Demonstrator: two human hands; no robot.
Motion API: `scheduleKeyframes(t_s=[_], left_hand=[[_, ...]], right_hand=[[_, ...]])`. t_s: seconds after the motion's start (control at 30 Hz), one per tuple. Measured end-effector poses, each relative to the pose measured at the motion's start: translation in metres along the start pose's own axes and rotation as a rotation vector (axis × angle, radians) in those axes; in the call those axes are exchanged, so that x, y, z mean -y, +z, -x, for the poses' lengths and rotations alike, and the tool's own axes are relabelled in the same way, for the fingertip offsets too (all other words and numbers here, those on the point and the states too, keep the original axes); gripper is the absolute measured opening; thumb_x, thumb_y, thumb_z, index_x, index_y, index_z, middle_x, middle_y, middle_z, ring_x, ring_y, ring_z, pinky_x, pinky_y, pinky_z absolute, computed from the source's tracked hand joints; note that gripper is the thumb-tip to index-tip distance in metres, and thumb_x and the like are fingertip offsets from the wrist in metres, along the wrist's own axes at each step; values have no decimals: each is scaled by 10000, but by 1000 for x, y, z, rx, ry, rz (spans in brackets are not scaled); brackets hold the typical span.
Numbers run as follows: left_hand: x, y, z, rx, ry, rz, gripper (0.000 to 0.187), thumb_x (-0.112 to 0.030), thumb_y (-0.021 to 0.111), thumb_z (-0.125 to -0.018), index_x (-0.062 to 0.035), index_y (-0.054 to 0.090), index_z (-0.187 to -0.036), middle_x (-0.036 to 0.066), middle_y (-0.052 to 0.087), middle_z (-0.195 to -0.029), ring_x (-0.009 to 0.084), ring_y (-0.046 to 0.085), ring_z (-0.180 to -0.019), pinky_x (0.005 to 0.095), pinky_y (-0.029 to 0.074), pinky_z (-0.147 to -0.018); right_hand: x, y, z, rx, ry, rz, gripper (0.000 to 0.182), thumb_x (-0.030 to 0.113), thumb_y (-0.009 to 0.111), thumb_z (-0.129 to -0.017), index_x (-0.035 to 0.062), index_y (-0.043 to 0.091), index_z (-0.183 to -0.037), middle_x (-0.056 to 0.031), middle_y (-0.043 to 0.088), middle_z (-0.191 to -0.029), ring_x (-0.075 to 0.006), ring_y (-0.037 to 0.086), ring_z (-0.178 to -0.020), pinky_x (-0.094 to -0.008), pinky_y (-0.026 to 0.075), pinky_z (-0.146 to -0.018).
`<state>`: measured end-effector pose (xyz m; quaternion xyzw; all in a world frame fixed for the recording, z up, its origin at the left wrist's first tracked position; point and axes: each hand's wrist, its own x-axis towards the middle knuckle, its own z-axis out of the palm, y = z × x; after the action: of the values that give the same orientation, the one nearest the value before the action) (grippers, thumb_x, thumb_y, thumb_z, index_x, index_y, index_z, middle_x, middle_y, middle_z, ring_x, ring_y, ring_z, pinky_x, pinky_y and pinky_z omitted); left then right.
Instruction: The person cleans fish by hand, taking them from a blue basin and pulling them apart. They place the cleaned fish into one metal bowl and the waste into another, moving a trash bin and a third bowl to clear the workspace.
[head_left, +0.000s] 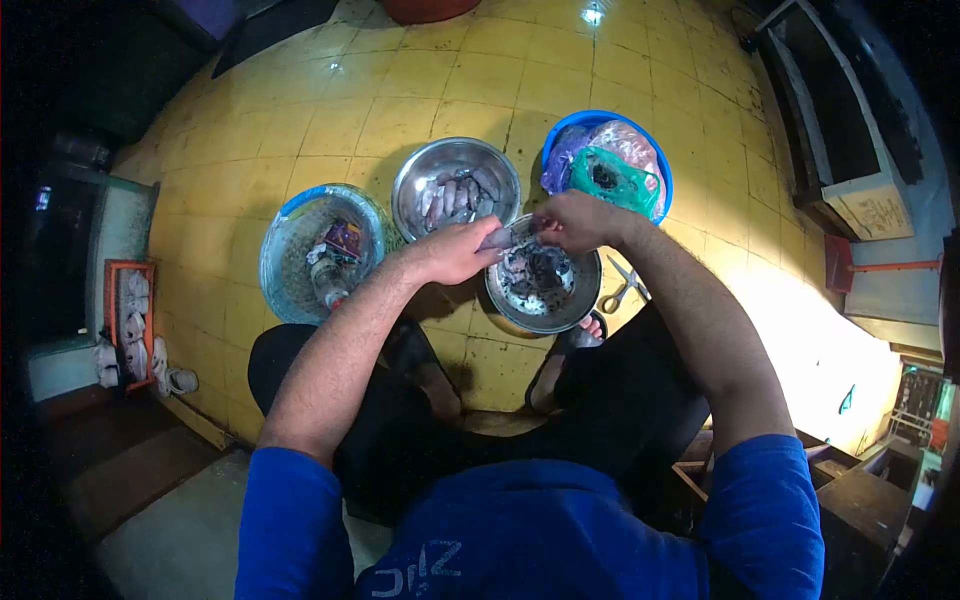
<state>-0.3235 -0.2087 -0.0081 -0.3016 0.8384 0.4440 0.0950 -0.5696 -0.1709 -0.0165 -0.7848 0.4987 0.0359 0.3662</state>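
Over a steel bowl (590,305) that holds dark, ink-stained scraps, both my hands are on a greyish squid (497,242). My left hand (458,252) grips its left end with closed fingers. At the other end, the closed fingers of my right hand (582,221) pinch it; they partly hide what they hold. Just behind to the left stands another steel bowl (403,190) with several pale, slender squid (462,197) in it. Scissors (622,291) lie on the floor, right of the scrap bowl.
A blue basin (668,175) with purple, clear and green plastic bags (612,180) stands behind my right hand. To the left is a whitish tub (275,265) holding a bottle and wrappers. An orange shoe rack (112,325) stands far left on the yellow tiled floor (480,90).
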Motion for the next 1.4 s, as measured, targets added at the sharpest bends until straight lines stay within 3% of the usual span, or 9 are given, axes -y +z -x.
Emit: scheduleKeyframes(t_s=[0.13, 0.3, 0.37, 0.73, 0.87, 0.93, 1.13, 1.2, 1.4], left_hand=[[-6, 1, 1, -22, -51, -4, 427, -276, 562, -964, -18, 429, -1277, 245, 610, -1157, 394, 603, -1091, 457, 474, -918], [-9, 3, 0, -43, 48, 59, 442, -323, 537, -977, 14, 436, -1246, 264, 607, -1142, 385, 602, -1096, 452, 474, -915], [-9, 4, -1, -43, 38, 64, 447, -341, 544, -967, 13, 458, -1227, 266, 613, -1138, 396, 603, -1087, 456, 476, -909], [-4, 6, -1, -82, -35, 82, 468, -358, 553, -953, 38, 484, -1192, 275, 610, -1147, 400, 599, -1090, 463, 475, -913], [-10, 2, 4, -73, -87, -43, 496, -317, 589, -924, 83, 489, -1201, 261, 616, -1159, 387, 609, -1079, 454, 482, -910], [-19, 0, 10, 114, -175, -129, 384, -277, 619, -881, 22, 617, -1123, 207, 656, -1125, 337, 632, -1063, 442, 497, -898], [-2, 31, -4, 234, -152, -256, 369, -228, 594, -854, 11, 645, -1130, 205, 674, -1101, 308, 650, -1047, 414, 510, -894], [-1, 33, -5, 260, -150, -269, 359, -210, 595, -839, 25, 641, -1107, 217, 666, -1103, 301, 639, -1068, 410, 498, -912], [50, 71, -29, 42, 108, -138, 313, -112, 549, -798, 17, 631, -1071, 226, 654, -1112, 302, 639, -1050, 383, 484, -931]], right_hand=[[28, -7, 2, -264, -146, -195, 215, 160, 647, -818, 34, 665, -991, -153, 698, -860, -300, 691, -828, -386, 536, -717], [35, -6, 1, -318, -146, -70, 167, 135, 629, -768, 15, 632, -883, -171, 663, -773, -345, 666, -727, -426, 518, -658], [37, -8, 1, -315, -56, -3, 209, 188, 623, -759, 27, 627, -892, -206, 668, -800, -402, 657, -786, -471, 531, -716], [20, -23, 6, -320, 55, 98, 265, 245, 633, -739, 48, 662, -914, -201, 674, -845, -402, 651, -820, -486, 522, -749], [4, -41, 13, -318, 288, 230, 263, 254, 612, -749, 23, 682, -853, -227, 675, -841, -401, 656, -780, -489, 523, -747], [-9, -39, 12, -455, 328, 244, 257, 245, 618, -758, 1, 674, -816, -226, 672, -796, -387, 661, -744, -480, 527, -729], [79, -44, -13, -559, 200, -64, 236, 230, 643, -765, 2, 667, -818, -211, 670, -773, -361, 666, -718, -440, 527, -694], [115, -39, -36, -602, 15, -184, 217, 209, 635, -818, -8, 638, -810, -173, 635, -699, -275, 626, -634, -397, 498, -626], [181, -51, -77, -498, -208, -137, 283, 292, 648, -851, 19, 707, -895, -201, 686, -823, -355, 677, -793, -446, 520, -725]])
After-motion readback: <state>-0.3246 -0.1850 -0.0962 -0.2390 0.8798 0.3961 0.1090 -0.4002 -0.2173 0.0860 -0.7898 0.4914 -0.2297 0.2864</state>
